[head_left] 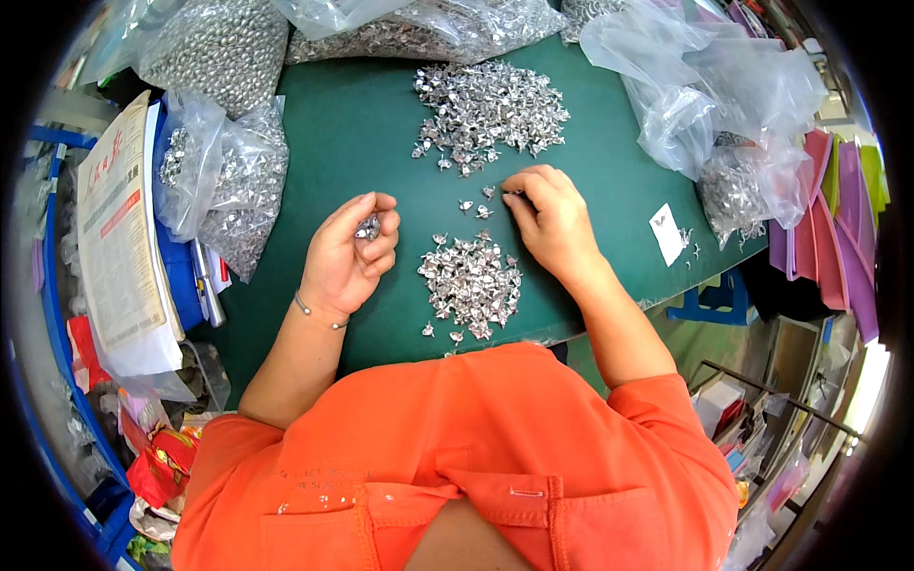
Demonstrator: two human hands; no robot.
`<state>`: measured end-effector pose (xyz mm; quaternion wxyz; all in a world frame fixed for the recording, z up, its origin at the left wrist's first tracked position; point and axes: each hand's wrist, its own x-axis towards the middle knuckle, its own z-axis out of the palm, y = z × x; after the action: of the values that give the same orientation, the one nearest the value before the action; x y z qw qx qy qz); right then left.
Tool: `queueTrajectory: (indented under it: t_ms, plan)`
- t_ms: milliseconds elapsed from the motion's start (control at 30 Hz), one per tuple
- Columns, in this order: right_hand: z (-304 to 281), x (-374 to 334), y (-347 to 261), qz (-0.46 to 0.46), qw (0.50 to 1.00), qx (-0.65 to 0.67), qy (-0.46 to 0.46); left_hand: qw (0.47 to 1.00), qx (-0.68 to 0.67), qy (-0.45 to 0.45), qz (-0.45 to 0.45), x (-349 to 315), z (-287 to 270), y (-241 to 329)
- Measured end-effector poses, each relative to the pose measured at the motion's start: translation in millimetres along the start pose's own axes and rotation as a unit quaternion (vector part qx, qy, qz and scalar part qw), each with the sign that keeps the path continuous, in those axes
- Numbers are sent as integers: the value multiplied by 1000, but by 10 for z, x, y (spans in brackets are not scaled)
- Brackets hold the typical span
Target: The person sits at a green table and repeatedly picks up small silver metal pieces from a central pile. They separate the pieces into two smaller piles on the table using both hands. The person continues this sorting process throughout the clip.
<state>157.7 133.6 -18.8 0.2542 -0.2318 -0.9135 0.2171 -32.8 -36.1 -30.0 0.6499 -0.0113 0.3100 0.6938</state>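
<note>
My left hand (345,249) is turned palm up with its fingers curled around a few small silver metal pieces (367,227). To the right, my right hand (554,221) has thumb and forefinger pinched together just above the green tabletop (367,124); what is between the fingertips is too small to make out. A few loose silver pieces (484,211) lie beside those fingertips. Between my forearms sits a small heap of shiny winged metal pieces (471,285). A bigger heap of similar pieces (490,109) is spread farther back.
Clear plastic bags of metal parts stand at the left (238,181), the back (428,29) and the right (743,190). A white paper slip (667,235) lies near the right edge. Newspaper (124,228) leans at far left; a blue stool (714,300) stands below the table at right.
</note>
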Motion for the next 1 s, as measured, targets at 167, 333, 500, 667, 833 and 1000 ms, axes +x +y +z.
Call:
queueTrajectory:
  t_ms: [167,333,500,667,833,1000]
  plan:
    - [-66,-89,-94,98,986,134,31,1000,3,2,1,-13,12,-3]
    - [-3,-208,-121,127,941,305,79,1000,7,-2,4,-1,2,-5]
    - [-18,-232,-162,95,939,310,113,1000,10,-5,6,3,2,-5]
    - [-46,-237,-142,53,963,234,123,1000,7,-7,4,9,-9,-7]
    - [-217,-158,-214,2,968,249,8,1000,4,-8,5,0,-14,-3]
    - [-130,-85,-199,8,982,183,-44,1000,2,-6,2,0,11,-4]
